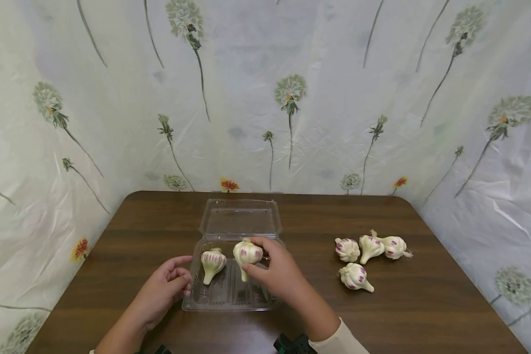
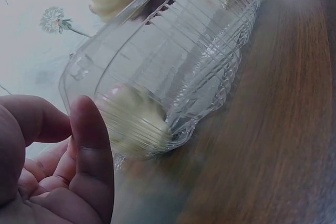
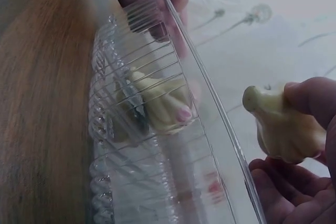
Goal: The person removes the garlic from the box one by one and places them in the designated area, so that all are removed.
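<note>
A garlic bulb [image 1: 248, 253] is pinched between the thumb and fingers of my right hand [image 1: 280, 270], held over the open clear plastic container [image 1: 230, 306]. Its stem points down toward the front in the head view. Another garlic bulb [image 1: 213, 261] lies inside the container at the left, seen through the ribbed wall in both wrist views. My left hand [image 1: 165, 287] is at the container's left side, thumb and index finger [image 2: 90, 124] pinching its rim.
On the brown wooden table [image 1: 159, 221], several garlic bulbs lie to the right, including a front one [image 1: 355, 277] and a left one [image 1: 347, 250]. The container's hinged lid [image 1: 241, 216] lies back behind it. A flower-patterned sheet [image 1: 327, 98] hangs behind the table.
</note>
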Demonstrator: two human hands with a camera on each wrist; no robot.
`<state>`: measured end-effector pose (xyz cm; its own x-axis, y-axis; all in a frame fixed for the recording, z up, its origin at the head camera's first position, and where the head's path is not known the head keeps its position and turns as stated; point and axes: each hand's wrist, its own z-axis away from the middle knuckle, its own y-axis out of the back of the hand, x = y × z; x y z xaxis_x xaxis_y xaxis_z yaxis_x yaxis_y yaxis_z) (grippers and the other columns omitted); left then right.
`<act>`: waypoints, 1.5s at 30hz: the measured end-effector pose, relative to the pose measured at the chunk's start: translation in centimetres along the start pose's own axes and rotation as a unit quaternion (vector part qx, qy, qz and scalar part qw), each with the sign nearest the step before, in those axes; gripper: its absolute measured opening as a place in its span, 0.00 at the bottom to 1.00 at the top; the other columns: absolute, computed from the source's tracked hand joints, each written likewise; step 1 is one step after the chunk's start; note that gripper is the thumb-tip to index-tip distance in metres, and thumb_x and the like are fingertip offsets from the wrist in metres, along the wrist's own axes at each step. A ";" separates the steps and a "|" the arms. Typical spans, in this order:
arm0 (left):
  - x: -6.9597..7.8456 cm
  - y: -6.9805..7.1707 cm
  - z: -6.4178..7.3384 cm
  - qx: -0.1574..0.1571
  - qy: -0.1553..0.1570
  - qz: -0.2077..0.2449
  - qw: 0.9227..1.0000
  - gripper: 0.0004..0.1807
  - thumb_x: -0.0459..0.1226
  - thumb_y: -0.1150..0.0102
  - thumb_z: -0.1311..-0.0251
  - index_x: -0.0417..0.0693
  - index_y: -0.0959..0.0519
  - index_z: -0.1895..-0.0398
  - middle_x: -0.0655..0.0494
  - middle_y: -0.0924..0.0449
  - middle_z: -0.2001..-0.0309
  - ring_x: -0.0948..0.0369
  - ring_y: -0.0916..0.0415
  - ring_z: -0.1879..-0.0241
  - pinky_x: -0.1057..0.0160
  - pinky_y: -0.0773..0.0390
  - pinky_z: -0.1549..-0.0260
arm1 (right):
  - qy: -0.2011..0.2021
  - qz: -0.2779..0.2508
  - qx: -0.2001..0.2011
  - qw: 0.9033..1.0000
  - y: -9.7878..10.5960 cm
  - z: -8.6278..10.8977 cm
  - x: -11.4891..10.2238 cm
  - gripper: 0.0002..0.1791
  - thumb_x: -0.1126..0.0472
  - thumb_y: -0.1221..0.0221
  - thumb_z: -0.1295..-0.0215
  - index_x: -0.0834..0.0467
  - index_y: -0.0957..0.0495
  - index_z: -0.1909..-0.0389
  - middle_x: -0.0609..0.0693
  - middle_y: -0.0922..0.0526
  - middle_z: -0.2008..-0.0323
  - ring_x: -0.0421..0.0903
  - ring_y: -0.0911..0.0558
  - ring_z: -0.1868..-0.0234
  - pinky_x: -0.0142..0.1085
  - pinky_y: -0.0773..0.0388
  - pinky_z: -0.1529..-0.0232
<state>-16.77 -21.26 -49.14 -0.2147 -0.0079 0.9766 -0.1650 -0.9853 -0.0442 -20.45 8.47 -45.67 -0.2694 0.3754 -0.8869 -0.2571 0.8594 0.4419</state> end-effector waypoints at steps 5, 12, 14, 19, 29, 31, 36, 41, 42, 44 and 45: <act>0.1 0.0 0.1 0.002 0.000 -0.002 1.000 0.30 0.27 0.49 0.25 0.39 0.41 0.23 0.53 0.25 0.57 0.61 0.24 0.62 0.67 0.16 0.62 | 0.006 -0.002 0.015 1.000 0.2 0.6 0.1 0.31 0.58 0.29 0.34 0.55 0.25 0.32 0.53 0.23 0.37 0.49 0.20 0.40 0.46 0.18 0.37; 0.0 0.0 0.2 -0.001 -0.002 -0.004 1.000 0.30 0.28 0.49 0.24 0.39 0.42 0.22 0.53 0.26 0.57 0.62 0.24 0.61 0.67 0.16 0.61 | 0.007 -0.009 0.029 1.000 0.6 1.4 0.6 0.29 0.60 0.28 0.35 0.56 0.24 0.34 0.52 0.21 0.39 0.49 0.19 0.41 0.47 0.18 0.38; -0.1 0.0 0.3 0.003 -0.001 -0.002 1.000 0.29 0.28 0.49 0.24 0.40 0.41 0.23 0.52 0.26 0.57 0.61 0.24 0.61 0.66 0.16 0.62 | 0.002 -0.008 0.029 1.000 0.7 1.5 0.7 0.29 0.60 0.28 0.35 0.56 0.24 0.34 0.51 0.21 0.39 0.48 0.19 0.41 0.45 0.18 0.37; -0.2 -0.1 0.2 0.007 0.000 0.001 1.000 0.29 0.27 0.49 0.24 0.40 0.40 0.23 0.52 0.26 0.57 0.60 0.24 0.61 0.66 0.16 0.62 | -0.004 -0.010 0.030 0.999 0.9 2.0 0.9 0.29 0.60 0.29 0.35 0.55 0.25 0.34 0.51 0.22 0.38 0.48 0.20 0.40 0.45 0.19 0.36; -0.1 -0.4 0.2 0.005 -0.001 0.001 1.000 0.29 0.27 0.50 0.24 0.40 0.40 0.23 0.52 0.26 0.57 0.60 0.24 0.62 0.66 0.16 0.62 | -0.011 -0.007 0.059 0.998 1.3 2.8 1.2 0.28 0.62 0.27 0.38 0.57 0.22 0.37 0.54 0.21 0.40 0.49 0.20 0.41 0.42 0.18 0.37; -0.1 -0.4 0.1 0.005 -0.002 0.001 1.000 0.29 0.27 0.50 0.24 0.40 0.40 0.23 0.52 0.26 0.58 0.60 0.24 0.62 0.66 0.16 0.62 | -0.014 -0.010 0.061 0.998 1.5 3.0 1.1 0.28 0.62 0.26 0.38 0.56 0.22 0.37 0.54 0.21 0.40 0.49 0.20 0.41 0.42 0.19 0.37; -0.1 -0.4 0.1 0.004 -0.005 0.002 1.000 0.29 0.27 0.50 0.24 0.39 0.40 0.23 0.52 0.26 0.58 0.61 0.24 0.62 0.66 0.16 0.62 | -0.021 -0.015 0.065 0.998 1.8 3.3 0.9 0.28 0.63 0.26 0.38 0.56 0.22 0.37 0.54 0.22 0.38 0.49 0.20 0.40 0.43 0.19 0.36; 0.0 -0.4 0.1 0.006 -0.004 0.003 1.000 0.29 0.27 0.50 0.25 0.39 0.40 0.23 0.52 0.25 0.58 0.61 0.24 0.62 0.66 0.16 0.63 | -0.024 -0.016 0.070 0.997 2.1 3.6 1.1 0.29 0.63 0.26 0.38 0.58 0.22 0.36 0.54 0.22 0.37 0.50 0.20 0.39 0.42 0.20 0.36; 0.0 -0.4 0.1 0.006 -0.003 0.002 1.000 0.29 0.27 0.50 0.25 0.39 0.40 0.23 0.52 0.25 0.58 0.61 0.24 0.62 0.66 0.16 0.63 | -0.026 -0.017 0.071 0.997 2.1 3.6 1.2 0.29 0.63 0.26 0.38 0.58 0.22 0.36 0.54 0.22 0.37 0.50 0.20 0.39 0.41 0.20 0.36; 0.0 -0.4 0.1 0.005 -0.003 0.002 1.000 0.29 0.26 0.50 0.25 0.39 0.40 0.23 0.52 0.25 0.58 0.61 0.24 0.63 0.66 0.16 0.63 | -0.028 -0.018 0.074 0.997 2.3 3.8 1.3 0.29 0.64 0.26 0.39 0.58 0.22 0.36 0.54 0.22 0.38 0.50 0.20 0.39 0.40 0.20 0.36; 0.1 -0.4 0.1 0.003 -0.004 0.001 1.000 0.29 0.27 0.50 0.25 0.38 0.40 0.23 0.52 0.25 0.58 0.61 0.24 0.63 0.66 0.16 0.63 | -0.029 -0.015 0.075 0.997 2.4 3.9 1.4 0.29 0.64 0.26 0.39 0.58 0.22 0.36 0.53 0.22 0.39 0.49 0.20 0.39 0.40 0.19 0.36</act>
<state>-16.63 -20.85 -49.04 -0.2082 -0.0119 0.9780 -0.1580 -0.9864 -0.0456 -17.84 12.37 -46.35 -0.2086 0.3641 -0.9077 -0.1209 0.9114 0.3934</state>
